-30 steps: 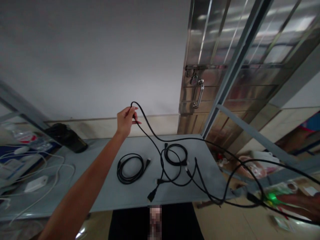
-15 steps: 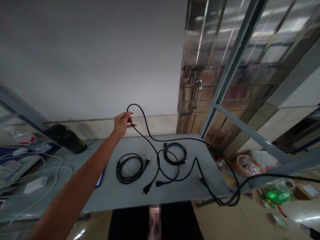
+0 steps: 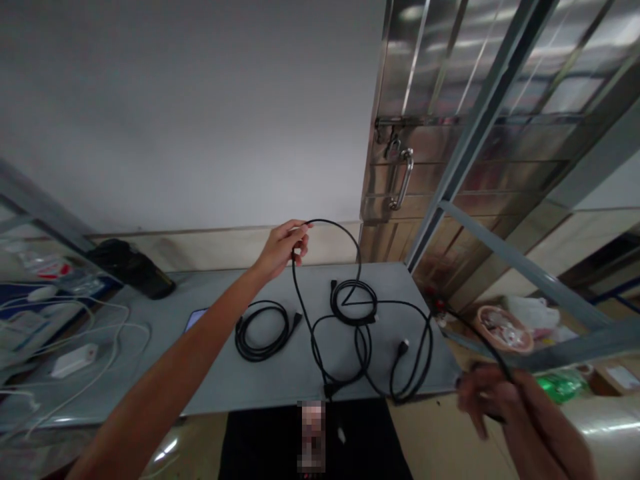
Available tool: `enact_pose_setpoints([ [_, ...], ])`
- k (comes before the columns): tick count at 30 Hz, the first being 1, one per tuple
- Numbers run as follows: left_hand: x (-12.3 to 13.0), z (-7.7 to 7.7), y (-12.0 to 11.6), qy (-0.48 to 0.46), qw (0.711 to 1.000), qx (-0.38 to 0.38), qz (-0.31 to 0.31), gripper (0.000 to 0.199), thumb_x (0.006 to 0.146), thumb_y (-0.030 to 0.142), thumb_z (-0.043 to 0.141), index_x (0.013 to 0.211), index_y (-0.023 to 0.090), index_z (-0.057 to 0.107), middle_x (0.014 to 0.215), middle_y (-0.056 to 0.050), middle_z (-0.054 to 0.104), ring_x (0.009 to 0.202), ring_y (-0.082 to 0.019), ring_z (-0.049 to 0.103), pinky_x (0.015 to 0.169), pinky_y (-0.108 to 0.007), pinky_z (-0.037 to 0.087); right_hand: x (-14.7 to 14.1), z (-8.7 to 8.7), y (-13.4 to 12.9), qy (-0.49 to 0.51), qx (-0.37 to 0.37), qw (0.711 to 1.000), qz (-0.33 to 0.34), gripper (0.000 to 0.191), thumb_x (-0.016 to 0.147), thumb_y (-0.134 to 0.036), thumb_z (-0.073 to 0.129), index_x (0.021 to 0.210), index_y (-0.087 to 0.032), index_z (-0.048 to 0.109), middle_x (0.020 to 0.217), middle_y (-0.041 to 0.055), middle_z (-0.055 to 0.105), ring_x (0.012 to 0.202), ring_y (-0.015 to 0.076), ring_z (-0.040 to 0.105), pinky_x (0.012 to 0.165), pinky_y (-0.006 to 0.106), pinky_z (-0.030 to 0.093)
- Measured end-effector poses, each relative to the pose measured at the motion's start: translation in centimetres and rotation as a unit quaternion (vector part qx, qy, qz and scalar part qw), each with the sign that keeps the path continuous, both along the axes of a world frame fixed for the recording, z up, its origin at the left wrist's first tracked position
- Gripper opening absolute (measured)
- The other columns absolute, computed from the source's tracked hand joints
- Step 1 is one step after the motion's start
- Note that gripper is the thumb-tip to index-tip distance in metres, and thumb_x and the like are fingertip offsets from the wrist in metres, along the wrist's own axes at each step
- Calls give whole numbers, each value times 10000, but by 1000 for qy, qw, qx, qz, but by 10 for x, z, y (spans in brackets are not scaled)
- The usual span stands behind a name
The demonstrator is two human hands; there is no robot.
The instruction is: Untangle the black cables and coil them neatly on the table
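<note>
My left hand (image 3: 286, 248) is raised above the table and pinches a long black cable (image 3: 359, 257), which arches right from the fingertips and also drops from the palm. Off the table's right side, my right hand (image 3: 517, 408) is blurred, its fingers curled around a stretch of the same-looking black cable. Loose loops of cable lie on the tabletop, one plug (image 3: 403, 347) near the right. Two coiled black cables rest there: a left coil (image 3: 242, 348) and a right coil (image 3: 373, 293). Another plug end hangs over the front edge above my lap.
The grey table (image 3: 210, 383) stands against a wall. On its left are a black bottle-like object (image 3: 133, 268), a phone (image 3: 194, 320) partly behind my forearm, a white adapter (image 3: 75, 361) and white cords. A metal frame post (image 3: 425, 233) rises at the right; a pink basket (image 3: 504, 329) sits beyond.
My left hand has moved right with the cable. My right hand has come into view at the lower right, with cable in it. The loose cable loops have shifted left and bunched on the table.
</note>
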State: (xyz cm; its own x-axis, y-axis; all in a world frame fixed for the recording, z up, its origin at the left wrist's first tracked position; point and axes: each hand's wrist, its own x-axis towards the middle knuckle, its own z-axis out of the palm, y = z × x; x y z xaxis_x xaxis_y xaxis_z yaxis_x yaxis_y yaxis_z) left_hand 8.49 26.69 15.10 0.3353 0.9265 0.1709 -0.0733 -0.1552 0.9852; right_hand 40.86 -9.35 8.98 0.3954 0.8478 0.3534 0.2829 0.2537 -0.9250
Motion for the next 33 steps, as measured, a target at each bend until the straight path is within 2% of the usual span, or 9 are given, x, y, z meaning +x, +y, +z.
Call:
enact_pose_setpoints([
  [3, 21, 20, -15, -38, 998, -1, -41, 330, 969, 464, 837, 1176, 226, 743, 856, -1, 639, 584, -116, 583, 380, -201, 460, -27, -8, 43, -45, -49, 995, 76, 325, 1177, -512, 561, 1174, -236, 734, 1034, 97, 793, 790, 215, 766, 562, 274, 617],
  [6, 35, 43, -23, -82, 996, 12, -21, 246, 1012, 438, 798, 1133, 237, 721, 875, -4, 662, 615, -114, 613, 423, -199, 483, -52, -24, 77, -135, -93, 979, 117, 293, 1193, -498, 539, 1167, -257, 703, 1006, 57, 800, 886, 209, 790, 806, 305, 663],
  [11, 38, 85, -17, -134, 987, 82, 34, 208, 1044, 434, 757, 1094, 242, 694, 957, -27, 739, 747, -136, 717, 482, -182, 540, -75, -73, 103, -252, -31, 961, 110, 293, 1217, -440, 474, 1274, -246, 685, 1203, 122, 791, 1102, 277, 793, 977, 415, 657],
  [14, 32, 109, -10, -138, 979, 128, 75, 243, 1037, 495, 768, 1096, 273, 690, 1101, -49, 804, 1005, -203, 803, 572, -199, 618, -77, -96, 106, -293, 27, 952, 82, 249, 1209, -339, 497, 1325, -241, 695, 1258, 137, 747, 1153, 275, 758, 1029, 438, 643],
  [17, 23, 127, -2, -151, 971, 167, 87, 232, 1020, 505, 794, 1059, 309, 677, 1269, -27, 818, 1305, -264, 757, 771, -284, 707, -72, -109, 102, -295, 68, 952, 46, 219, 1182, -261, 551, 1338, -237, 703, 1245, 134, 701, 1164, 257, 735, 1015, 412, 649],
  [23, 0, 148, 25, -234, 945, 229, -2, 275, 921, 400, 903, 961, 296, 652, 1423, 0, 788, 1489, -279, 633, 1183, -536, 618, -56, -123, 91, -267, 78, 958, -73, 202, 1152, -298, 602, 1249, -196, 746, 1318, 176, 582, 1246, 301, 687, 982, 477, 663],
  [27, -14, 162, 40, -240, 941, 238, -24, 278, 896, 403, 906, 960, 336, 644, 1405, 81, 795, 1571, -231, 549, 1281, -518, 534, -36, -139, 85, -269, 35, 954, -127, 302, 1172, -380, 546, 1210, -171, 761, 1371, 215, 575, 1327, 350, 651, 1015, 547, 636],
  [32, -27, 183, 41, -218, 950, 222, 25, 17, 1062, 317, 639, 1078, 311, 641, 1446, 91, 784, 1605, -153, 484, 1296, -445, 514, -6, -161, 75, -263, -15, 958, -114, 424, 1176, -519, 507, 1217, -187, 768, 1398, 211, 601, 1358, 367, 639, 1054, 565, 622],
  [33, -29, 187, 40, -225, 950, 216, 32, 46, 1089, 279, 582, 1090, 290, 626, 1444, 85, 784, 1588, -141, 498, 1296, -442, 514, -3, -163, 73, -263, -18, 958, -113, 428, 1178, -524, 502, 1239, -188, 761, 1407, 212, 601, 1373, 372, 630, 1071, 575, 615],
])
